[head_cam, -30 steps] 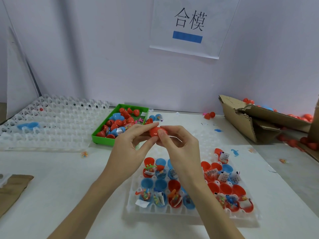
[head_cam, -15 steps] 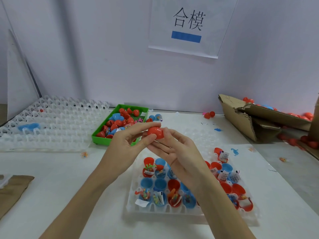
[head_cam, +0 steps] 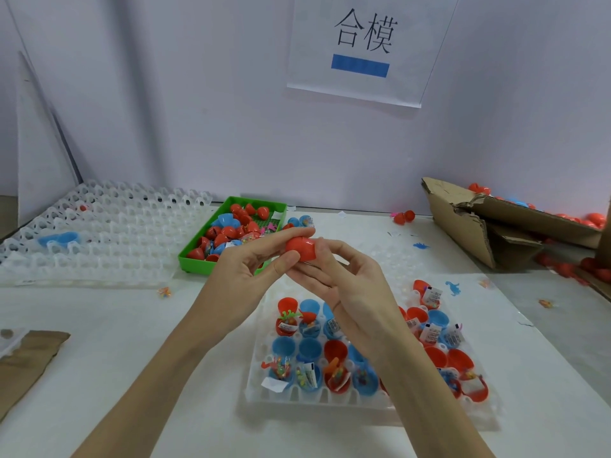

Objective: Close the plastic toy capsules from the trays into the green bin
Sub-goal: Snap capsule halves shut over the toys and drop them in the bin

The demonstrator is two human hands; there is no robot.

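Now the left hand (head_cam: 244,276) pinches a red capsule (head_cam: 300,248) between thumb and forefinger, above the counter (head_cam: 99,342). The right hand (head_cam: 347,289) touches it from the other side, its fingers (head_cam: 334,249) loosely bent around it. Below the hands a clear tray (head_cam: 330,396) holds open red and blue halves with small toys. Behind, to the left, stands the green bin (head_cam: 198,261) with closed capsules.

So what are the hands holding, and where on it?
A red capsule. The left hand pinches its left end between thumb and fingers; the right hand touches its right side.
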